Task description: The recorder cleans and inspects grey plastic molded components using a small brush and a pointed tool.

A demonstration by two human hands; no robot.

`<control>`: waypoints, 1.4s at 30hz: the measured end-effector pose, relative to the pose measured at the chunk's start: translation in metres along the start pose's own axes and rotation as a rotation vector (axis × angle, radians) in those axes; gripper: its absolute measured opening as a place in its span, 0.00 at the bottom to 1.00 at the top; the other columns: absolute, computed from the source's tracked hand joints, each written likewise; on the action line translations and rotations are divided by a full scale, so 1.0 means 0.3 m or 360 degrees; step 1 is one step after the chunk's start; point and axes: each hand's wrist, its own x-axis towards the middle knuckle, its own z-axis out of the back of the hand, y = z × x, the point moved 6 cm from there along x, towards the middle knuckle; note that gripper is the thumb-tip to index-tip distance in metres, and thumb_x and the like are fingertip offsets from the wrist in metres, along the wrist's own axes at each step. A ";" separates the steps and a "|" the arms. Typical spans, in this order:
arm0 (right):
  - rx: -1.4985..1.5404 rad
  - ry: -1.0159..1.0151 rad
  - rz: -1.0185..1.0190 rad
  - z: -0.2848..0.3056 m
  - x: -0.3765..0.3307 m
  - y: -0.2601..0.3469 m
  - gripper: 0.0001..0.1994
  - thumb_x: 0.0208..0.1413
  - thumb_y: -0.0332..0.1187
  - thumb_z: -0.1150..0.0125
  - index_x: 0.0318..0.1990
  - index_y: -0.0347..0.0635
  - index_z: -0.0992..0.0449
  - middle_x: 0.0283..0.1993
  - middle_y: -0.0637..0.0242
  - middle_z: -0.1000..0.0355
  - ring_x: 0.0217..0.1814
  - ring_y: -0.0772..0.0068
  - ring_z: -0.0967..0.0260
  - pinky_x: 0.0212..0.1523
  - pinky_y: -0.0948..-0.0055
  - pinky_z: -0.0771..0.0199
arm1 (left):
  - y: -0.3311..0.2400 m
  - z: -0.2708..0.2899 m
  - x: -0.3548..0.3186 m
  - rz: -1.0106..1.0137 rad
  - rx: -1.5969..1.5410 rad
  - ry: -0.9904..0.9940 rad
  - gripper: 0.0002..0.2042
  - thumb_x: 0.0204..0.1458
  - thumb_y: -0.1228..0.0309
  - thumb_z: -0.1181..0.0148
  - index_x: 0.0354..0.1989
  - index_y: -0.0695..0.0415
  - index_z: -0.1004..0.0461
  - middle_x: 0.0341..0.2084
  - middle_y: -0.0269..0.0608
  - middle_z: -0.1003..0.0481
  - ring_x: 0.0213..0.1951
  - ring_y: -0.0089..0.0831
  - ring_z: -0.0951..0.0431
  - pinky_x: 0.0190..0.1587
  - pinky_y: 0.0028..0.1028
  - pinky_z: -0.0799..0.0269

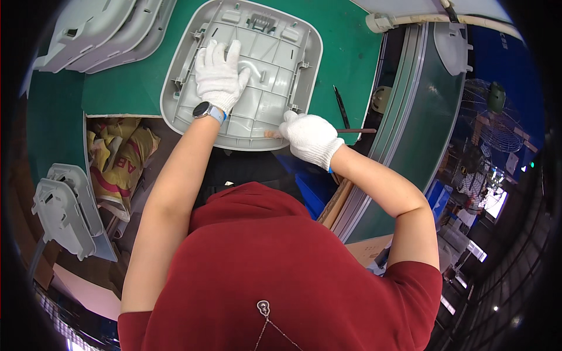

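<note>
We've got the grey ribbed panel [264, 114] on the green desk [351, 55], right before us! Our gloved left hand [219, 76] rests on it, fingers open and spread; at the near right corner, our gloved right hand [311, 137] has its fingers wrapped around a thin brown tool [357, 131]. Beyond lies a black pen-shaped tool [341, 108].

**Pale tones over green!**

White on your left hand [219, 73], white on your right hand [310, 139]! Your panel [274, 88] flashes pale grey with a gridded pattern, your tabletop [348, 52] rich green, your shirt [281, 263] deep red, your watch [201, 110] black-faced, that sack [124, 164] yellow with red markings!
</note>
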 end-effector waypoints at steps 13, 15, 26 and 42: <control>0.0130 -0.0219 0.0138 -0.035 0.175 0.140 0.09 0.62 0.32 0.45 0.41 0.41 0.19 0.44 0.44 0.27 0.43 0.44 0.23 0.45 0.50 0.22 | 0.012 0.001 -0.001 -0.0002 0.0068 0.0056 0.36 0.51 0.51 0.34 0.69 0.50 0.34 0.61 0.53 0.30 0.69 0.52 0.38 0.72 0.52 0.48; 0.0186 -0.0180 0.0010 -0.054 0.174 0.108 0.10 0.63 0.33 0.47 0.39 0.39 0.20 0.43 0.44 0.27 0.42 0.43 0.23 0.44 0.50 0.21 | 0.004 0.001 0.000 -0.0017 0.0061 0.0062 0.36 0.51 0.51 0.34 0.69 0.50 0.34 0.60 0.53 0.30 0.69 0.52 0.38 0.72 0.51 0.48; 0.0091 -0.0347 0.0045 -0.051 0.145 0.170 0.09 0.57 0.26 0.46 0.42 0.38 0.22 0.41 0.46 0.27 0.39 0.43 0.22 0.39 0.49 0.20 | 0.004 0.001 -0.002 -0.0002 0.0068 0.0059 0.35 0.53 0.50 0.36 0.69 0.50 0.34 0.62 0.54 0.30 0.70 0.52 0.38 0.73 0.51 0.49; 0.0827 -0.0752 -0.0162 -0.013 0.027 0.005 0.11 0.60 0.38 0.42 0.40 0.47 0.16 0.40 0.54 0.22 0.47 0.49 0.24 0.51 0.55 0.24 | 0.043 0.021 -0.017 -0.0074 -0.0215 0.0062 0.35 0.52 0.50 0.35 0.68 0.53 0.33 0.65 0.54 0.35 0.69 0.53 0.38 0.71 0.51 0.47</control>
